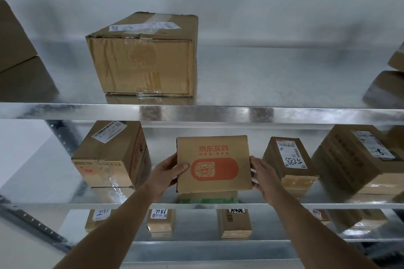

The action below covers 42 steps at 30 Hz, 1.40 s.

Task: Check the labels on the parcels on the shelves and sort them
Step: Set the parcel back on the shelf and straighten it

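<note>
Both hands are holding one small parcel (213, 165) upright at the middle shelf (306, 206), printed face toward the camera. The left hand (169, 170) is gripping the parcel's left edge, thumb lying across the front face and the other fingers hidden behind the box. The right hand (261, 173) is gripping the right edge, fingers curled around the side. The printed face is showing orange characters above an orange oval with a cartoon dog. The parcel's lower edge is sitting over a green-banded item (208, 196) on the same shelf; contact between them cannot be confirmed.

A taped box (111, 155) is standing to the left of the held parcel, and a box marked 55288 (288, 159) is standing just to its right. A large taped box (144, 54) is resting on the top shelf (284, 113). Smaller labelled boxes (160, 221) are standing on the bottom shelf.
</note>
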### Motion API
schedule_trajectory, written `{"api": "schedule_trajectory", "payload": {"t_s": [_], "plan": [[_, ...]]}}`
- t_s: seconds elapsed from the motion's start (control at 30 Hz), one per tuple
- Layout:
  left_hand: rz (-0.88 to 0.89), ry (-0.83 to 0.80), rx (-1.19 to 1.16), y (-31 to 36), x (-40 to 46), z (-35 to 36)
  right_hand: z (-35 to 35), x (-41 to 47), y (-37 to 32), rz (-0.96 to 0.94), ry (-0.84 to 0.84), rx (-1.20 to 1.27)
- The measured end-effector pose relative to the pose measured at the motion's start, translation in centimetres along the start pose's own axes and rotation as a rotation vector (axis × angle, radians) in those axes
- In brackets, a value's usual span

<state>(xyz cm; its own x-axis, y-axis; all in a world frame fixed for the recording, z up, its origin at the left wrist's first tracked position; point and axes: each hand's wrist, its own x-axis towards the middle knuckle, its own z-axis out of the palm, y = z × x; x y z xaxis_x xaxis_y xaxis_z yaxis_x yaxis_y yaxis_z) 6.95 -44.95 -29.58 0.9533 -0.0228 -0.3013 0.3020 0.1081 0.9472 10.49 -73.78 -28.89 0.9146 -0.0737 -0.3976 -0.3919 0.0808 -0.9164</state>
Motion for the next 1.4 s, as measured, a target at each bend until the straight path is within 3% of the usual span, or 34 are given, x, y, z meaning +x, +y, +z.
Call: {"api": "schedule_trajectory", "payload": {"t_s": [0.2,0.3,0.4,0.53,0.6,0.67,0.8,1.0,1.4], "plan": [[0.001,0.058,-0.128,0.3,0.4,-0.7,0.5,0.4,0.7,-0.074,0.031,-0.047],[-0.035,0.069,-0.213,-0.3,0.7,-1.1,0.6,0.3,-0.5,0.014,0.040,-0.110],[-0.030,0.118,-0.237,-1.1,1.0,-0.9,-0.2,0.6,-1.2,0.019,-0.078,-0.110],[0.014,0.353,-0.045,-0.5,2.1,-0.2,-0.7,0.0,-2.0,-0.129,-0.140,-0.137],[0.037,0.371,0.092,0.1,2.3,0.9,-0.2,-0.5,-2.5,-0.186,-0.194,-0.080],[0.042,0.327,0.184,0.6,2.2,1.9,0.3,-0.7,-2.7,-0.174,-0.230,-0.013],[-0.025,0.120,-0.012,1.5,0.8,3.0,0.6,-0.5,-2.4,-0.097,-0.263,0.070],[-0.043,-0.023,-0.065,1.9,-0.2,1.6,0.2,-0.7,-2.2,-0.032,-0.312,0.086],[-0.050,-0.070,-0.148,0.8,0.2,0.5,-0.2,-0.8,-1.9,-0.012,-0.364,0.087]]}}
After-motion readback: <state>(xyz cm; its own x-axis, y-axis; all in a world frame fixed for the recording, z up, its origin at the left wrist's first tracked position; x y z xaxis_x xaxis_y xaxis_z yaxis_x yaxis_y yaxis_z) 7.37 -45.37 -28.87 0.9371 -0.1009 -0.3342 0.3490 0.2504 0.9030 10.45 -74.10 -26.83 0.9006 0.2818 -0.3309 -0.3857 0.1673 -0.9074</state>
